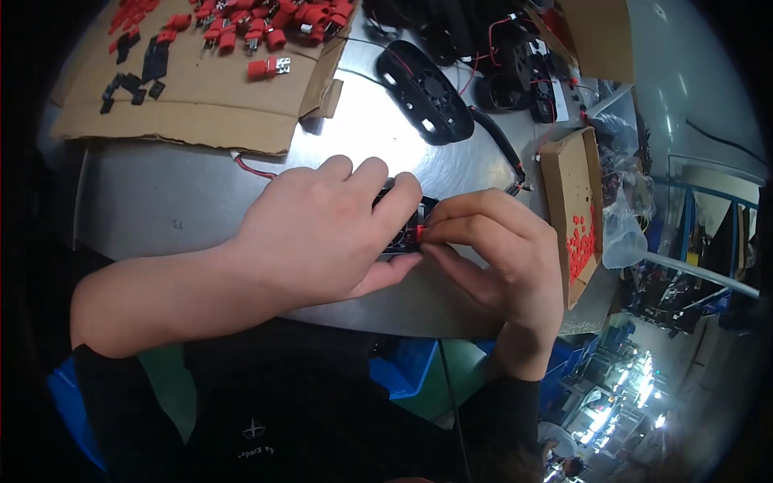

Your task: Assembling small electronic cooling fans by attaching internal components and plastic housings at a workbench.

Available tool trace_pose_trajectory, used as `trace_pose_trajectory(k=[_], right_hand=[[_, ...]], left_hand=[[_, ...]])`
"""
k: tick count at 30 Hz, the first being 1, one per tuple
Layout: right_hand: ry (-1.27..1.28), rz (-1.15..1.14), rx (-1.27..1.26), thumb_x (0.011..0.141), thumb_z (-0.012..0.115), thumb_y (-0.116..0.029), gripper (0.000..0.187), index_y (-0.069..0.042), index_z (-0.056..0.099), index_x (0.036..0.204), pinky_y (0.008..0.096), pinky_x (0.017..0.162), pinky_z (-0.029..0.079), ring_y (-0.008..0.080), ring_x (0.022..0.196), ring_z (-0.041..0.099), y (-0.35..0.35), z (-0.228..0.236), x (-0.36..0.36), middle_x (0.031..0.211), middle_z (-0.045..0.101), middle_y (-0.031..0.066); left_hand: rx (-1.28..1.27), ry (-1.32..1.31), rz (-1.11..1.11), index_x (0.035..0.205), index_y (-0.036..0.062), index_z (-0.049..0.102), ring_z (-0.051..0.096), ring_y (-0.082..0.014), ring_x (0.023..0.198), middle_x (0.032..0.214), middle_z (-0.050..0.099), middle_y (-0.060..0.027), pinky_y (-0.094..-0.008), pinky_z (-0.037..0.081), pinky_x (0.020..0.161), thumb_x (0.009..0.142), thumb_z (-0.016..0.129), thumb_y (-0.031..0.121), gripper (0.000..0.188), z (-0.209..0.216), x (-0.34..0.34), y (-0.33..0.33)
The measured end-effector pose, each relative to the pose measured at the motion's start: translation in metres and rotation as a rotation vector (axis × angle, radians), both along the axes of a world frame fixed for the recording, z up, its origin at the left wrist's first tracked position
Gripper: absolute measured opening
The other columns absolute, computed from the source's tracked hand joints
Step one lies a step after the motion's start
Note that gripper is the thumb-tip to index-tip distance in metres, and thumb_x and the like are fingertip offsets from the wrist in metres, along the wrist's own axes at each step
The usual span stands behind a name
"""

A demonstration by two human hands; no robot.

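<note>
My left hand [322, 221] is wrapped over a black plastic housing [398, 240], its fingers curled across the top and its thumb along the near side. Most of that housing is hidden under the hand. From the right, my right hand [503, 245] pinches a small red piece [418, 233] at the housing's edge; whether the piece is seated in it I cannot tell. A red wire [256, 170] with a white plug comes out past the left hand's far side. Beyond both hands lies a black oval housing with a fan [427, 92].
A cardboard sheet [217, 133] at the far left bears red connectors [266, 32] and small black pieces [133, 84]. On the right stands a shallow cardboard box [555, 185] with small red parts [581, 245]. More black housings [507, 84] and a pair of cutters [499, 145] lie at the back.
</note>
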State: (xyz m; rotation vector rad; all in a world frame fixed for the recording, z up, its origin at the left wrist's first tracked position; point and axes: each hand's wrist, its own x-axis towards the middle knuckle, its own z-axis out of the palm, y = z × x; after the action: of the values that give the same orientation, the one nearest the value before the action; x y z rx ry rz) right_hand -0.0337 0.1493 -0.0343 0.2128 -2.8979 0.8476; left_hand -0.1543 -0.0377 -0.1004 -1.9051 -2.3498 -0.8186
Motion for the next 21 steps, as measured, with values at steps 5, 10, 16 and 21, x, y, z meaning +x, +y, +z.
trace_pose_trajectory(k=[5, 10, 16, 21], right_hand=[[-0.001, 0.034, 0.01, 0.067, 0.083, 0.005, 0.027, -0.004, 0.072, 0.089, 0.0327, 0.072, 0.055, 0.0231, 0.085, 0.07, 0.0, -0.003, -0.003, 0.096, 0.072, 0.008], [-0.008, 0.039, 0.029, 0.065, 0.083, 0.005, 0.028, -0.003, 0.072, 0.089, 0.0326, 0.071, 0.054, 0.0232, 0.084, 0.07, -0.002, -0.002, 0.0, 0.096, 0.072, 0.0084], [-0.036, 0.058, 0.017, 0.067, 0.082, 0.004, 0.026, -0.001, 0.072, 0.091, 0.0325, 0.072, 0.054, 0.0229, 0.086, 0.069, -0.002, 0.001, 0.001, 0.097, 0.07, 0.0101], [-0.228, -0.082, 0.107, 0.078, 0.076, 0.001, 0.018, 0.001, 0.072, 0.095, 0.0281, 0.069, 0.05, 0.0181, 0.082, 0.064, -0.005, 0.015, 0.013, 0.102, 0.066, 0.0105]], left_hand=[[0.008, -0.008, 0.005, 0.11, 0.0049, 0.059, 0.063, -0.0211, 0.074, 0.087, 0.058, -0.0076, -0.0312, 0.053, 0.055, 0.083, 0.078, 0.045, 0.052, 0.0, 0.001, 0.0], [0.017, 0.004, 0.009, 0.109, 0.0051, 0.059, 0.063, -0.0206, 0.074, 0.086, 0.058, -0.0074, -0.0311, 0.054, 0.056, 0.082, 0.079, 0.045, 0.052, -0.004, 0.003, 0.001], [0.031, -0.005, 0.01, 0.107, 0.0051, 0.059, 0.064, -0.0207, 0.075, 0.085, 0.058, -0.0076, -0.0311, 0.054, 0.057, 0.081, 0.08, 0.045, 0.052, -0.005, 0.004, 0.001], [0.023, 0.003, 0.014, 0.108, 0.0046, 0.059, 0.064, -0.0204, 0.076, 0.086, 0.059, -0.0078, -0.0314, 0.055, 0.058, 0.081, 0.08, 0.045, 0.053, -0.004, 0.002, 0.002]])
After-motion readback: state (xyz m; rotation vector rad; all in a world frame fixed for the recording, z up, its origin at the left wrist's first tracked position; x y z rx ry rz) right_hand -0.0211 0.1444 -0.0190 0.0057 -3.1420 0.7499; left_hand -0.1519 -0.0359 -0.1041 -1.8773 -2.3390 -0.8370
